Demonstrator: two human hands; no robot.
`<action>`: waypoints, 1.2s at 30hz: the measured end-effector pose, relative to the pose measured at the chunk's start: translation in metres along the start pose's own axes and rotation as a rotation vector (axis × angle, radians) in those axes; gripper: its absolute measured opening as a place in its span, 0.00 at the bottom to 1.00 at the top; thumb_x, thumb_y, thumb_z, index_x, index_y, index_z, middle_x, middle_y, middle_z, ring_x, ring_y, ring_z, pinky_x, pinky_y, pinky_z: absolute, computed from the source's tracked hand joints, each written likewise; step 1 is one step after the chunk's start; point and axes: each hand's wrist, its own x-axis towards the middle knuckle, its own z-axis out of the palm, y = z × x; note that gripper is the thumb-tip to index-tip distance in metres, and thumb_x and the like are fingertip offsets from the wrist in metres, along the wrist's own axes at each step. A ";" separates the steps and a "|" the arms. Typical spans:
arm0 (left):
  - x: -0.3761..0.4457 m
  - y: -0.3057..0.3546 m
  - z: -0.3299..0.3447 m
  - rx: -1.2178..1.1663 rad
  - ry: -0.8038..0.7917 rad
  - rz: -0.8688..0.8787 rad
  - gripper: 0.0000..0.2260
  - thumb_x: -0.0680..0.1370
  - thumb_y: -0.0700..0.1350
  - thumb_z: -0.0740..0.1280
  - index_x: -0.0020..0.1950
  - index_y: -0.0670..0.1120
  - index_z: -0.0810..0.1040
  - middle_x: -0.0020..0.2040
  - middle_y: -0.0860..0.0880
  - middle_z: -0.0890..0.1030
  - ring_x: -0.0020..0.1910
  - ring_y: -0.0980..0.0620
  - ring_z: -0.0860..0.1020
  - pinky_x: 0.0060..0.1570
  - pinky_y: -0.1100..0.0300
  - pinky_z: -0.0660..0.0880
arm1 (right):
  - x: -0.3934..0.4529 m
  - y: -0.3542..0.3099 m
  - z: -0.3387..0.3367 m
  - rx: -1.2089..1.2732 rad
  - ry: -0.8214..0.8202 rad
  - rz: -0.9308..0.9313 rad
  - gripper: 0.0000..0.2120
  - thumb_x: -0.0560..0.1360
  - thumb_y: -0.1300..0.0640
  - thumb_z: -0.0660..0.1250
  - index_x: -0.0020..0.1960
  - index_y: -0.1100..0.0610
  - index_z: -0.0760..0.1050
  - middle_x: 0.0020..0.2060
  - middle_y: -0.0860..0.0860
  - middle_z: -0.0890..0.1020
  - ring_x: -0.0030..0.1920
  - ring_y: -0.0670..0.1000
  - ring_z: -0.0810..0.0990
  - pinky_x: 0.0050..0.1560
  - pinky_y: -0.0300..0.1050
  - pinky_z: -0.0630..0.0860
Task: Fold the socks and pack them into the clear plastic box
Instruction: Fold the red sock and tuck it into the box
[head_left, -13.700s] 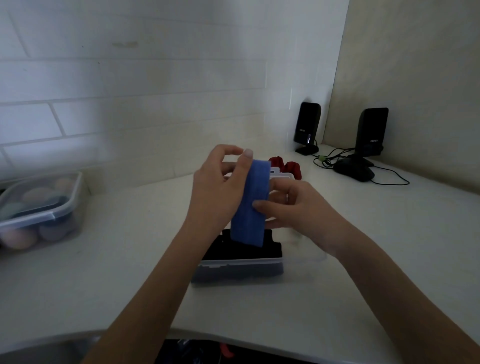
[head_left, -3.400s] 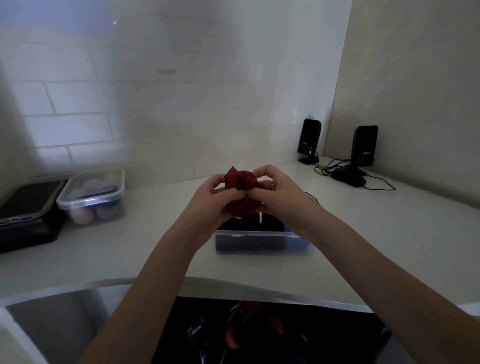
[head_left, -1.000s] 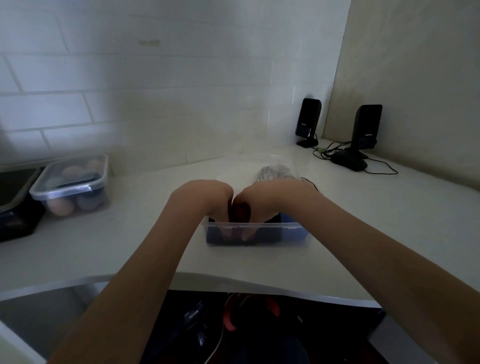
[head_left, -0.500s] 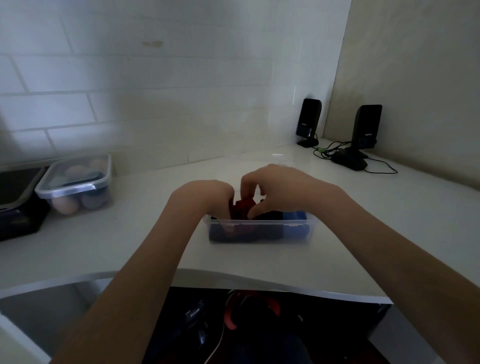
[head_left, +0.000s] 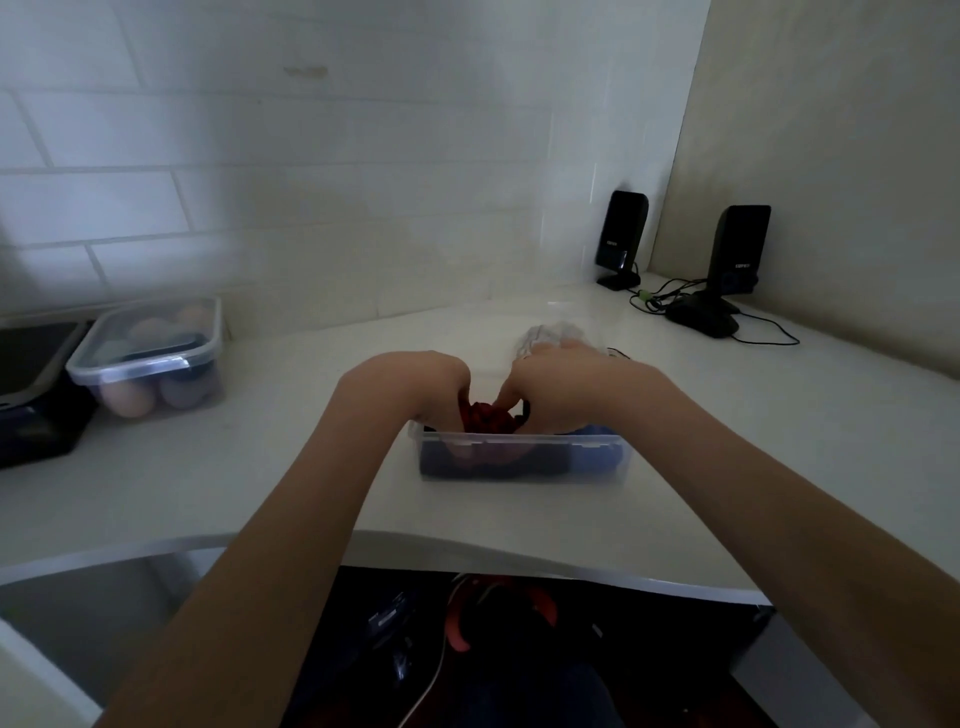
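Observation:
The clear plastic box (head_left: 524, 446) stands on the white counter a little in from its front edge. Dark socks fill its left and middle, and a blue sock (head_left: 596, 456) shows through the wall at its right end. A rolled red sock (head_left: 487, 415) sticks up above the rim. My left hand (head_left: 415, 387) and my right hand (head_left: 550, 384) both reach down into the box, fingers curled on either side of the red sock and pressing on it. My fingertips are hidden inside the box.
A lidded clear container (head_left: 150, 358) with rounded items sits at the left, beside a dark device (head_left: 31, 384). Two black speakers (head_left: 621, 239) (head_left: 735, 254), a mouse and cables occupy the back right corner. A crumpled clear bag (head_left: 558, 335) lies just behind my right hand.
The blue sock went into the box, then I rolled the red sock and brought it down. Over the last second both hands have kept pressing the red sock between the dark socks.

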 end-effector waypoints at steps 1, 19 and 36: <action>0.000 0.000 -0.001 -0.003 -0.008 0.002 0.25 0.69 0.55 0.72 0.61 0.45 0.76 0.54 0.47 0.80 0.49 0.49 0.76 0.47 0.59 0.72 | -0.001 -0.001 -0.001 -0.009 -0.012 0.008 0.22 0.71 0.37 0.64 0.64 0.39 0.72 0.49 0.47 0.76 0.55 0.51 0.67 0.56 0.50 0.62; -0.033 -0.020 0.002 -0.429 0.473 0.141 0.22 0.72 0.26 0.56 0.54 0.45 0.81 0.53 0.48 0.82 0.43 0.57 0.79 0.47 0.66 0.72 | -0.033 0.072 0.035 0.640 0.752 0.382 0.11 0.78 0.61 0.58 0.51 0.50 0.76 0.44 0.49 0.79 0.38 0.52 0.77 0.39 0.41 0.76; -0.035 0.003 0.015 -0.462 0.621 0.190 0.16 0.74 0.32 0.60 0.47 0.47 0.84 0.47 0.50 0.82 0.46 0.52 0.79 0.53 0.59 0.76 | -0.040 0.083 0.085 0.338 0.325 0.498 0.13 0.76 0.50 0.62 0.59 0.49 0.71 0.56 0.53 0.79 0.54 0.56 0.76 0.53 0.52 0.73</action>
